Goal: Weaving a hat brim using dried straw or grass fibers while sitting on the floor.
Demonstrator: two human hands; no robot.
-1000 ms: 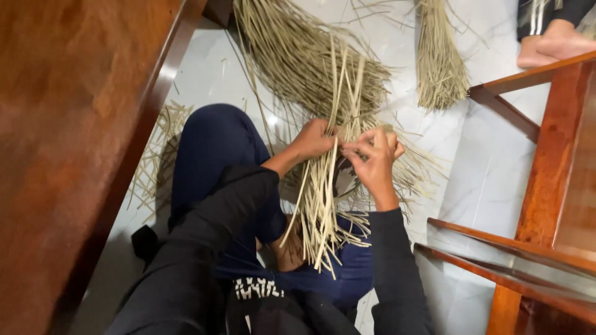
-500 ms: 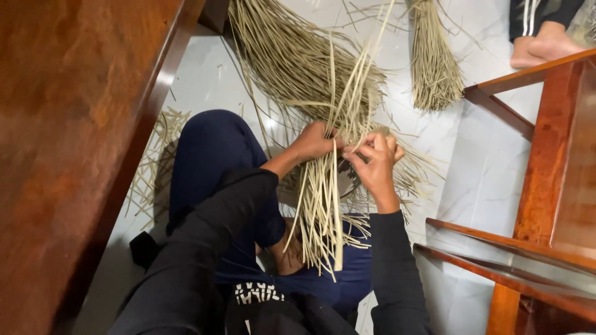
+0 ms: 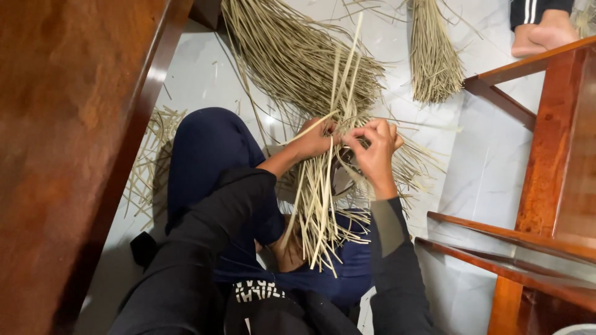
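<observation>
At the centre of the frame I see my left hand point(image 3: 313, 139) and right hand point(image 3: 372, 149) close together, both clenched on a bundle of pale straw strips point(image 3: 320, 205) that hangs down over my blue-trousered lap point(image 3: 211, 149). More straw point(image 3: 298, 56) fans across the white floor point(image 3: 205, 74) above. Another person's foot point(image 3: 546, 34) shows upper right.
</observation>
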